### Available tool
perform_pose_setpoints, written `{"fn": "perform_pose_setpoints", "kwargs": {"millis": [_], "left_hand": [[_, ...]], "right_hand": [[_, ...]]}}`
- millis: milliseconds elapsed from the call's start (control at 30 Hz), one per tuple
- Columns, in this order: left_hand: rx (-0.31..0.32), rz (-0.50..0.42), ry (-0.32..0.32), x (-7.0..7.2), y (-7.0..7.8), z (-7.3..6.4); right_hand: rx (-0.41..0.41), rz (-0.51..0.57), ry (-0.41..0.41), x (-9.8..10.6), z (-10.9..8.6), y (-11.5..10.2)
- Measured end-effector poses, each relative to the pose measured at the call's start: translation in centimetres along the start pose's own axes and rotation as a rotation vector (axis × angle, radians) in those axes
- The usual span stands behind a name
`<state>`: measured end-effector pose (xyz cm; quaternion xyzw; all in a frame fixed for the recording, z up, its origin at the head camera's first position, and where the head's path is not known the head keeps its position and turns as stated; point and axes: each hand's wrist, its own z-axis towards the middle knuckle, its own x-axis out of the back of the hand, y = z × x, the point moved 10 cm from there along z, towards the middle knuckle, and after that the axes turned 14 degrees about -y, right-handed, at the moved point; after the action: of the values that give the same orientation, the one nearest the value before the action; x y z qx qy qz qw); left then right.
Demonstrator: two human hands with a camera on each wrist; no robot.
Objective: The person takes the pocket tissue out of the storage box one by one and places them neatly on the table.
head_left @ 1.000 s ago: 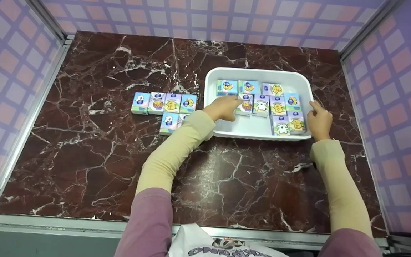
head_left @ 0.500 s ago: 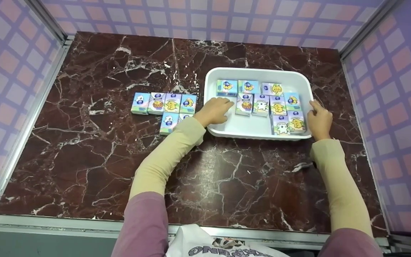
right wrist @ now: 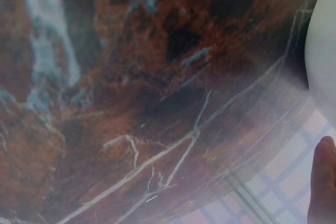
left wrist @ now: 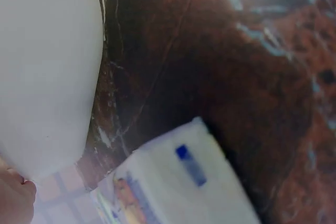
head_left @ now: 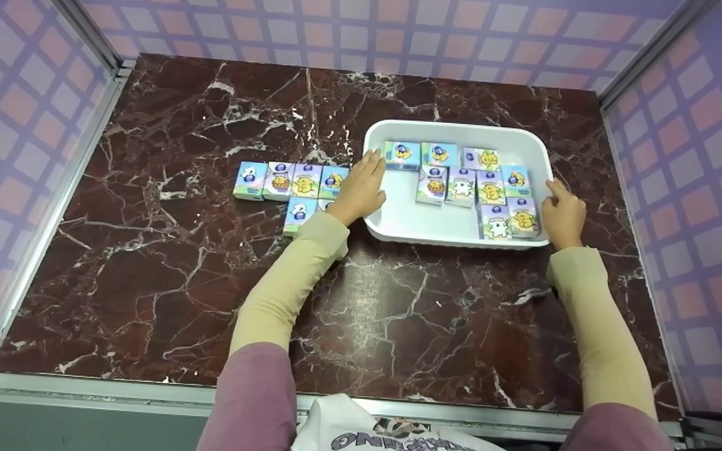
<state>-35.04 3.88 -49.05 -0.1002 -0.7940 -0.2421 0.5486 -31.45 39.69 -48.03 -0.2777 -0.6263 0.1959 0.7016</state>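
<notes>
A white plastic tray [head_left: 398, 219] lies on the marble table with several small cartoon-printed packs [head_left: 461, 186] inside, against its back and right sides. My left hand [head_left: 356, 193] rests at the tray's left rim, fingers extended along it and thumb spread toward the inside. At the right rim, my right hand [head_left: 564, 216] grips the edge with bent fingers. Left of the tray sits a group of similar packs [head_left: 278, 181], partly covered by my left hand. One pack's pale end [left wrist: 194, 177] shows close up in the left wrist view, beside the tray's outer wall [left wrist: 47, 72].
Dark red marble table [head_left: 167, 269] extends around the tray. Checkered panels [head_left: 336, 37] close off the back and both sides. A metal rail [head_left: 116, 388] runs along the front edge.
My left hand has drawn back leftward from over the packs inside the tray to the left rim, its fingers now straightened. The right hand stays at the right rim.
</notes>
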Motion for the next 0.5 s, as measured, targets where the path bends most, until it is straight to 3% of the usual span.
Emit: {"fn": "perform_pose_setpoints", "kwargs": {"millis": [267,500], "left_hand": [[0.008,-0.059,0.024,-0.2,-0.6,0.0],[0.007,-0.101,0.007,-0.5,-0.8,0.0]], "right_hand": [[-0.014,-0.114,-0.046,-0.2,0.1,-0.5],[-0.044,-0.289,-0.191,-0.7,0.3,-2.1]]}}
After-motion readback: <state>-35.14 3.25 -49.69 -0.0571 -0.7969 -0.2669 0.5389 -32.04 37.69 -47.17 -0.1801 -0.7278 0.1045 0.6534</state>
